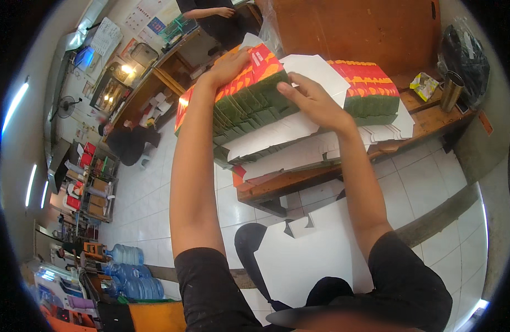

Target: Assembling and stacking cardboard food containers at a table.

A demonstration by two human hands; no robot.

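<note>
A row of flat cardboard cartons point(249, 105), printed red, orange and green, stands packed together at the near end of a wooden bench. My left hand point(230, 67) reaches over its top, fingers bent across the upper edges. At the right end of that row is my right hand point(318, 102), thumb and fingers apart, fingertips at the end carton. White flaps point(274, 135) stick out below the green sides. Further right, a second bundle of similar cartons point(371, 94) sits on the bench. A white cardboard sheet point(307, 257) lies over my lap.
The wooden bench point(426, 130) carries a metal cup point(451, 91), a yellow-green packet point(424, 87) and a black plastic bag point(465, 61). Large blue water bottles point(133, 279) stand lower left. One person point(213, 22) stands beyond the bench; another point(130, 145) is at the left.
</note>
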